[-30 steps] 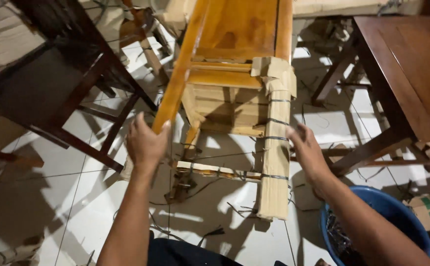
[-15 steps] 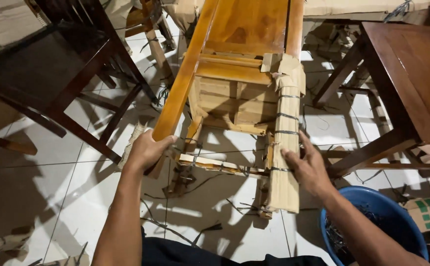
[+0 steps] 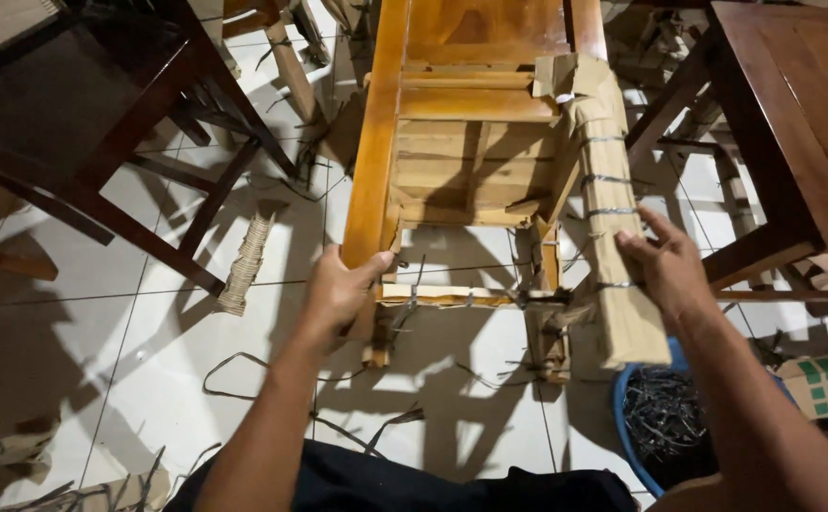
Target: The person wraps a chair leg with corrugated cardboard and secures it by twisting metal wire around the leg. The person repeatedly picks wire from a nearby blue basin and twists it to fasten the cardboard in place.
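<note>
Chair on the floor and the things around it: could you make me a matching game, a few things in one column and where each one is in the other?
Things:
1. left hand
2. right hand
3. blue tub
4. dark table

Places:
A. at the right edge of the picture
B. gripping a bare chair leg
C. on the cardboard-wrapped leg
D. on the floor under the right forearm, holding dark strips

Pairs: 1-B, 2-C, 3-D, 4-A
</note>
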